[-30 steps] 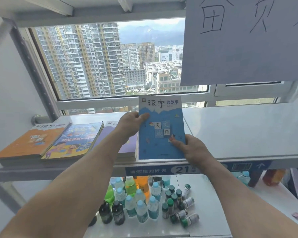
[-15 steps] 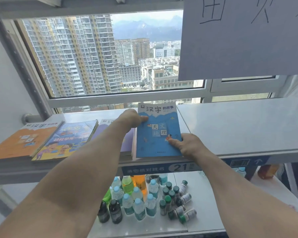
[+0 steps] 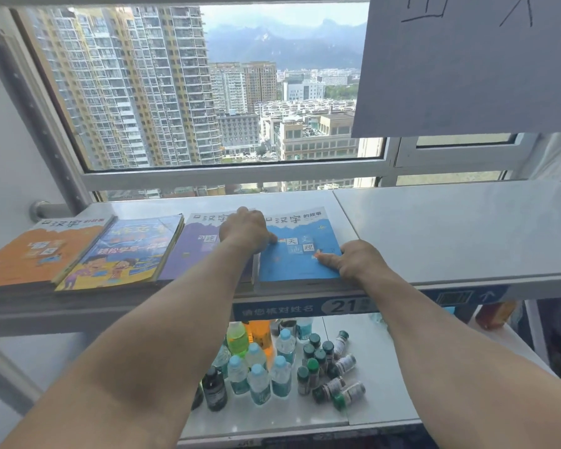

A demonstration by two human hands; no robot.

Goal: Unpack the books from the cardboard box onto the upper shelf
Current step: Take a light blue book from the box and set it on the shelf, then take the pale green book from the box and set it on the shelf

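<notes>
A blue book [image 3: 298, 260] lies flat near the front edge of the grey upper shelf [image 3: 450, 228]. My left hand [image 3: 245, 230] grips its left edge, thumb on the cover. My right hand [image 3: 358, 259] holds the lower right corner, thumb pressed on the cover. Left of it lie a purple book [image 3: 195, 251], partly under my left hand, a colourful book [image 3: 127, 251] and an orange book [image 3: 39, 251]. The cardboard box is out of view.
The right half of the upper shelf is bare. Several bottles [image 3: 259, 374] stand and lie on the lower shelf [image 3: 376, 413] beneath. A large paper sheet [image 3: 467, 66] hangs at the top right before the window. A metal post [image 3: 39, 124] rises at the left.
The blue book went from tilted upright in both hands down to flat on the upper shelf beside the purple book. Both hands stayed on its edges.
</notes>
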